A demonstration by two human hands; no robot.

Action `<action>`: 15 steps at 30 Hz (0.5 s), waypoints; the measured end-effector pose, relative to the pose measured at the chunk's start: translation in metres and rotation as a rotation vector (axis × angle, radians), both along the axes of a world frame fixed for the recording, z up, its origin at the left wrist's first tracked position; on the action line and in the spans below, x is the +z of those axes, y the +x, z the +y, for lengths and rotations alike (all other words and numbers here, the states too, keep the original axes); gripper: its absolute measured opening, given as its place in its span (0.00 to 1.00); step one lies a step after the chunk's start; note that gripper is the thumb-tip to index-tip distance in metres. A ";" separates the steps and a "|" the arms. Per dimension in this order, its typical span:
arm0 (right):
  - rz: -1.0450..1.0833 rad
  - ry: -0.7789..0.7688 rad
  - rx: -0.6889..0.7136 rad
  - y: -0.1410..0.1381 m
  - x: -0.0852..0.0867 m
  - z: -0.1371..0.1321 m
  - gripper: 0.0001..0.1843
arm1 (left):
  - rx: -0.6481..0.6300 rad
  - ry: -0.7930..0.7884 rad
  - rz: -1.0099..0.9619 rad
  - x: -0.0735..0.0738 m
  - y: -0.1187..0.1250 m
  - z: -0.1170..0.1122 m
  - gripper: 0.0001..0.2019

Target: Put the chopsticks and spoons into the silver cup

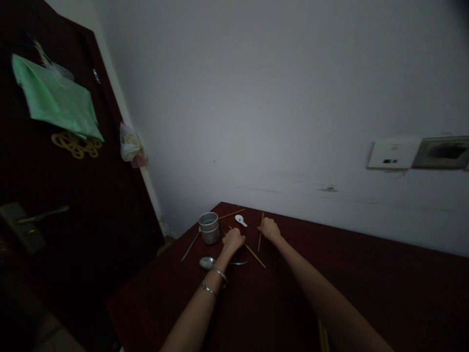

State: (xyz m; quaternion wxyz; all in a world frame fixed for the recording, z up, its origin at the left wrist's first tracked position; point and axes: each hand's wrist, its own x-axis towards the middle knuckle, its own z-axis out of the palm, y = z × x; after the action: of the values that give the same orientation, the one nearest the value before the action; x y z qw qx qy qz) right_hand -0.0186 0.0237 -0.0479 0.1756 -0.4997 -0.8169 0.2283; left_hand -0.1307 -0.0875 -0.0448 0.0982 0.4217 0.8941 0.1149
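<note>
My left hand (pixel 233 239), with two bangles on its wrist, is closed round a wooden chopstick (pixel 255 256) that slants down to the right. To its right, my right hand (pixel 270 229) pinches another chopstick (pixel 260 242), held nearly upright in the view. A grey metal cup (pixel 210 232) stands just left of my left hand. Below that hand lies a metal spoon (pixel 207 263), its handle partly hidden by my left wrist. A small white spoon (pixel 240 219) rests between and beyond the hands. Another chopstick (pixel 231 214) lies behind the cup.
A thin long-handled utensil (pixel 190 247) lies left of the cup near the edge of the dark red table (pixel 256 313). Yellowish sticks (pixel 323 337) show beneath my right forearm. The wall (pixel 271 107) borders the table's far side; a dark door (pixel 110 205) is at left.
</note>
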 end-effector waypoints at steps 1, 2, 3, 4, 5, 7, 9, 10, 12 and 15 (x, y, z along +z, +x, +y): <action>-0.012 0.001 -0.010 -0.001 0.000 -0.001 0.13 | 0.004 -0.001 0.002 0.000 0.000 0.000 0.18; -0.022 0.003 -0.021 -0.001 -0.001 -0.002 0.13 | 0.005 -0.002 0.002 0.000 0.001 -0.001 0.18; -0.032 0.005 -0.031 -0.002 0.000 -0.003 0.13 | 0.004 0.000 0.002 0.000 0.002 -0.001 0.18; -0.040 0.007 -0.042 -0.002 0.000 -0.004 0.13 | 0.003 0.002 0.003 0.000 0.003 -0.002 0.18; -0.048 0.007 -0.053 -0.002 0.000 -0.005 0.13 | 0.003 0.007 0.004 0.001 0.004 -0.002 0.18; -0.060 0.007 -0.074 -0.003 0.001 -0.007 0.13 | 0.006 0.016 0.002 0.002 0.005 -0.002 0.18; -0.069 0.006 -0.091 -0.004 0.003 -0.009 0.13 | 0.010 0.028 -0.011 0.001 0.005 -0.001 0.18; -0.071 0.007 -0.097 -0.004 0.003 -0.010 0.13 | 0.012 0.035 -0.020 0.001 0.005 0.000 0.19; -0.071 0.012 -0.102 -0.005 0.004 -0.012 0.13 | 0.009 0.057 -0.041 0.000 0.004 0.002 0.19; -0.063 0.012 -0.110 -0.003 0.005 -0.014 0.13 | -0.020 0.118 -0.090 -0.002 0.001 0.002 0.16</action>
State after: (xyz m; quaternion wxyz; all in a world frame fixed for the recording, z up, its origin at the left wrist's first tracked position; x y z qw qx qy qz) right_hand -0.0216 0.0096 -0.0425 0.1650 -0.5498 -0.7946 0.1977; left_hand -0.1298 -0.0853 -0.0473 0.1146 0.4299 0.8762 0.1852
